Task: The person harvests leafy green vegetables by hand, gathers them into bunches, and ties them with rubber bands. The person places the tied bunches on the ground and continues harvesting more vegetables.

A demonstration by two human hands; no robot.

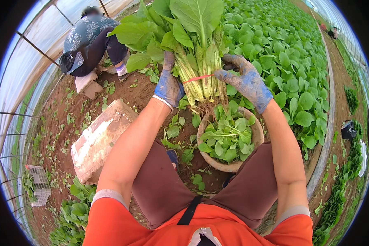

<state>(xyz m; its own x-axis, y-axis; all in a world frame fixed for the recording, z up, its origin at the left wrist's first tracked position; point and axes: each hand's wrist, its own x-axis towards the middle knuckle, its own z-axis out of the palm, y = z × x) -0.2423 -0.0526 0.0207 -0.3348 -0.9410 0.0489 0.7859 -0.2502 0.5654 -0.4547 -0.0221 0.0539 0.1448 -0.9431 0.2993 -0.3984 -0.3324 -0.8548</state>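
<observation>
A large bunch of leafy greens (201, 61) hangs upright in front of me, leaves up and pale roots down. A thin red tie (199, 78) crosses its stems. My left hand (169, 85), in a soiled blue glove, is closed on the bunch's left side; part of its fingers is hidden behind the stems. Against the right side, my gloved right hand (247, 80) is closed with bent fingers, its thumb by the tie's right end. Whether it also pinches the tie, I cannot tell. Under the roots stands a round tub (201, 141) holding loose small greens (229, 141).
A dirty pale block (104, 141) lies left of my knees. Farther left sits a grey crate (40, 185). Another person (90, 45) is seated at the upper left. A dense bed of greens (291, 69) fills the upper right, bordered by a pale edging (331, 102).
</observation>
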